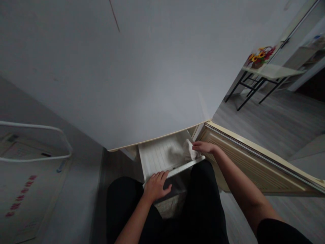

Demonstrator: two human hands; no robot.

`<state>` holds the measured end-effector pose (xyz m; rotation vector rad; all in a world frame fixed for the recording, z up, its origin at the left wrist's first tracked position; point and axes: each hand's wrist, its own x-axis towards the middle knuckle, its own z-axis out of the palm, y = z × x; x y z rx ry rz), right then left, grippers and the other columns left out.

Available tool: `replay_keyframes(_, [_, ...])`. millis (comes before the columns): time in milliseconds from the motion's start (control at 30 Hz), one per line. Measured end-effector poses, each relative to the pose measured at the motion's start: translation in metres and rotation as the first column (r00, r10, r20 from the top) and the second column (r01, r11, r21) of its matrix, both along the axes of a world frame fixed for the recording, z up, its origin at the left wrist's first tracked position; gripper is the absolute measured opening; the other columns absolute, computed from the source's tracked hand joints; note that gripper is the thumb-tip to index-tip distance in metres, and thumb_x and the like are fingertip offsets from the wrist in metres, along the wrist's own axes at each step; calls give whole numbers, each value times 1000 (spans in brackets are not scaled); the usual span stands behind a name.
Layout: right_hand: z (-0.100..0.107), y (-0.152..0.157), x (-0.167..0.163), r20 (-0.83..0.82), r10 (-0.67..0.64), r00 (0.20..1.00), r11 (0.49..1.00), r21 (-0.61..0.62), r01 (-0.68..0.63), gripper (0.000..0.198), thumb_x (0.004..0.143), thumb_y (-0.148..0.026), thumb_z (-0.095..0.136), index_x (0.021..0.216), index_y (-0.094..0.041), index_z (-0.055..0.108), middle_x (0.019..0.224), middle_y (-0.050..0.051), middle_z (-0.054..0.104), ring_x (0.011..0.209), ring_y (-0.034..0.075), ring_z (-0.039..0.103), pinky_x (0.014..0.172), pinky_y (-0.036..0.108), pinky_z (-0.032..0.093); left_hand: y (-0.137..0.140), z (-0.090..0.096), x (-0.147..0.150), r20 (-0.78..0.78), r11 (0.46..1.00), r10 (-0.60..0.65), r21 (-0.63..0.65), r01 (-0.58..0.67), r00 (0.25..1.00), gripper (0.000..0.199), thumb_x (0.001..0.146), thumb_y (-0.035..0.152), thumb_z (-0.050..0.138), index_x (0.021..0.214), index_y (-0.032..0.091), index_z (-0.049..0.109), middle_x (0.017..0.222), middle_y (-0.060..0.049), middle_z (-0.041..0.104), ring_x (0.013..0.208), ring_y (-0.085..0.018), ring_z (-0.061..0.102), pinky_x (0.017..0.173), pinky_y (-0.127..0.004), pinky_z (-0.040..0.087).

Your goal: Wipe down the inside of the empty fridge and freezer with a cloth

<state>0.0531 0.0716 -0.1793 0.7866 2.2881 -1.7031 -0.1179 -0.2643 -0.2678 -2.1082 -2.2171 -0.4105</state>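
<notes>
1. White cloth (pixel 188 149), as we judge it, lies crumpled inside the drawer (pixel 156 156), at its right front corner. The drawer stands pulled out beneath the tall pale panel (pixel 152 67), just in front of our knees (pixel 204 169).
2. We could tip the drawer if our left hand (pixel 154 187) bore down hard on the front rim, since so much of it juts out unsupported as far as we can see.
3. We might also knock the drawer askew: our right knee is close to the front rim, and a shift in posture could push against it.
4. On the right, the hinged door (pixel 243 162) stands swung wide beside our forearm; if it drifted inward, it could bump our elbow or the drawer's side.
5. Our right hand (pixel 206 147) has its fingers (pixel 197 145) drawn together on the cloth, with almost no gap showing. How firmly we press, we cannot tell; too loose a pinch could let a fold slip.
6. Our left fingers (pixel 162 174) lie loosely spread over the front rim, thumb standing well apart, resting on the drawer without a closed grip.
</notes>
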Motion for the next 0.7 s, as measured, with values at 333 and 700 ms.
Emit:
replay_keyframes(333, [-35, -38, 40, -200, -741, 641, 625, -555, 550, 44, 70, -47, 78, 105, -23, 65, 99, 4, 75, 91, 21, 70, 85, 33, 56, 0, 2, 1, -9, 1000, 3, 23, -3, 1000, 56, 86, 44, 63, 133, 14, 59, 112, -13, 73, 96, -29, 70, 85, -42, 55])
replay_keyframes(700, [-63, -72, 70, -411, -879, 242, 461, -601, 653, 37, 84, -56, 64, 111, -31, 61, 116, 3, 72, 110, 23, 68, 95, 40, 55, -2, -1, -1, 10, 1000, -12, -4, 12, 1000, 59, 86, 44, 63, 136, 14, 58, 116, -15, 72, 101, -31, 70, 87, -45, 56])
